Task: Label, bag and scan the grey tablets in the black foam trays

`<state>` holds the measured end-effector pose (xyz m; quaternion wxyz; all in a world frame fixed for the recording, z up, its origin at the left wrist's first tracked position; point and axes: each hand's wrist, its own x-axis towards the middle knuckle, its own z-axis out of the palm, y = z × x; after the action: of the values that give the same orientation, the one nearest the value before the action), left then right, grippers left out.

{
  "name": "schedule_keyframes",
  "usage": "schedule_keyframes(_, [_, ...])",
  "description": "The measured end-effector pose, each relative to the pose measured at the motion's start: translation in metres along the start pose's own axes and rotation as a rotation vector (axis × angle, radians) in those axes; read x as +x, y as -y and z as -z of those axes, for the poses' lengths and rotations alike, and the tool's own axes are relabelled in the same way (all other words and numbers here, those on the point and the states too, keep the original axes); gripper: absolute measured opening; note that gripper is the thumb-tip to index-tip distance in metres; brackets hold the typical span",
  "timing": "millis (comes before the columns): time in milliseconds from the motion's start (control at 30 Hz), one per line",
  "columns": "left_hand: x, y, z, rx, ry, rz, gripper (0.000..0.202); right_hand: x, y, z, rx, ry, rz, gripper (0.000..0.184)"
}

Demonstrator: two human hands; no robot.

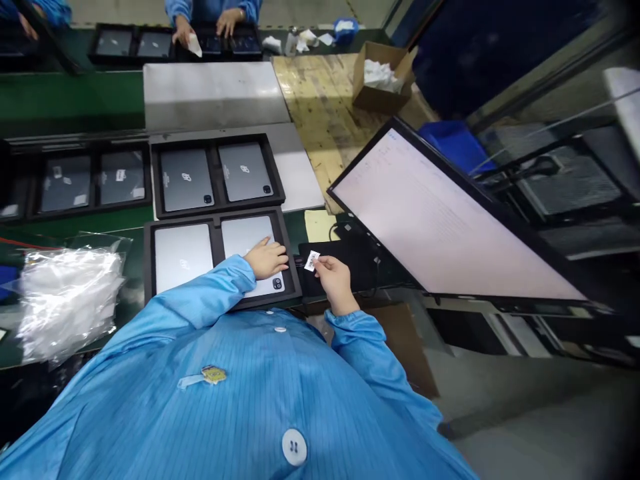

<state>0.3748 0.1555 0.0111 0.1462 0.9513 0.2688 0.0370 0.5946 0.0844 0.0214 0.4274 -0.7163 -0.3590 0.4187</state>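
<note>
My left hand [267, 259] rests with fingers stretched out on the back of a silver tablet [240, 233], the right one of two in the near black tray [217, 248]. Beside it in that tray lies another silver tablet [183, 257]. Between thumb and fingertips, my right hand [334, 280] pinches a small white barcode label [311, 261] just right of the tray. A second black tray [217, 175] behind holds two grey tablets, backs up, each with a camera bump at a corner.
A tilted monitor [445, 227] stands at right. At left are a plastic bag bundle [73, 297] and more black trays [93, 180] of tablets. A cardboard box [383, 77] stands far back. Across the bench, a co-worker's hands [229, 22] work over trays; one holds something white.
</note>
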Motion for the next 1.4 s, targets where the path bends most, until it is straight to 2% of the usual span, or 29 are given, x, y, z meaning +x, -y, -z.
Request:
schedule_keyframes(100, [0.004,0.002,0.005,-0.005,0.034,-0.033,0.042,0.011,0.003,-0.018,0.001,-0.002,-0.024,0.035])
schedule_keyframes(167, [0.005,0.003,0.012,-0.01,0.0,-0.065,0.044,0.015,0.007,-0.032,-0.033,0.018,-0.025,0.03])
schedule_keyframes(233, [-0.002,0.003,0.021,-0.014,-0.116,-0.083,0.046,0.015,0.011,-0.048,-0.066,0.088,-0.015,0.028])
schedule_keyframes(300, [-0.02,0.002,0.032,-0.013,-0.301,-0.071,0.046,0.008,0.014,-0.064,-0.121,0.206,0.031,0.025])
schedule_keyframes(400, [-0.055,0.003,0.047,-0.022,-0.556,-0.048,0.045,-0.01,0.022,-0.086,-0.358,0.381,0.209,0.019])
schedule_keyframes(467, [-0.072,0.006,0.054,-0.048,-0.627,-0.02,0.045,-0.018,0.028,-0.096,-0.563,0.442,0.328,0.018])
schedule_keyframes(533, [-0.079,0.007,0.056,-0.085,-0.588,0.051,0.044,-0.02,0.031,-0.095,-0.685,0.429,0.407,0.019])
schedule_keyframes(600, [-0.075,0.003,0.051,-0.128,-0.47,0.125,0.043,-0.017,0.031,-0.083,-0.694,0.347,0.471,0.02])
schedule_keyframes(733, [-0.069,-0.021,0.03,-0.233,-0.073,0.203,0.046,-0.009,0.017,-0.039,-0.558,0.17,0.517,0.027])
schedule_keyframes(800, [-0.087,-0.033,0.023,-0.247,0.062,0.322,0.055,-0.012,0.002,-0.023,-0.501,0.169,0.46,0.036])
schedule_keyframes(833, [-0.104,-0.038,0.022,-0.231,0.056,0.43,0.057,-0.016,-0.007,-0.018,-0.478,0.198,0.413,0.044])
schedule_keyframes(867, [-0.125,-0.042,0.023,-0.197,-0.002,0.567,0.058,-0.021,-0.017,-0.015,-0.458,0.241,0.364,0.052])
schedule_keyframes(933, [-0.176,-0.046,0.029,-0.097,-0.222,0.907,0.06,-0.034,-0.035,-0.016,-0.425,0.332,0.297,0.065])
schedule_keyframes(1000, [-0.226,-0.045,0.037,-0.044,-0.394,1.27,0.074,-0.047,-0.048,-0.022,-0.411,0.362,0.283,0.068])
schedule_keyframes(1033, [-0.247,-0.044,0.04,-0.101,-0.392,1.448,0.078,-0.052,-0.051,-0.024,-0.408,0.353,0.287,0.068])
schedule_keyframes(1100, [-0.275,-0.042,0.043,-0.27,-0.291,1.708,0.075,-0.058,-0.053,-0.026,-0.402,0.318,0.301,0.067])
schedule_keyframes(1167, [-0.286,-0.046,0.041,-0.364,-0.22,1.791,0.066,-0.059,-0.05,-0.021,-0.393,0.294,0.328,0.065])
schedule_keyframes(1200, [-0.285,-0.05,0.04,-0.351,-0.242,1.797,0.065,-0.058,-0.046,-0.017,-0.388,0.283,0.349,0.064])
schedule_keyframes(1300, [-0.269,-0.06,0.043,-0.255,-0.452,1.799,0.065,-0.043,-0.028,-0.005,-0.38,0.249,0.415,0.06])
schedule_keyframes(1367, [-0.251,-0.052,0.055,-0.19,-0.579,1.777,0.059,-0.021,-0.007,-0.005,-0.367,0.213,0.465,0.058])
schedule_keyframes(1400, [-0.241,-0.04,0.064,-0.15,-0.619,1.745,0.056,-0.006,0.007,-0.009,-0.356,0.191,0.491,0.057])
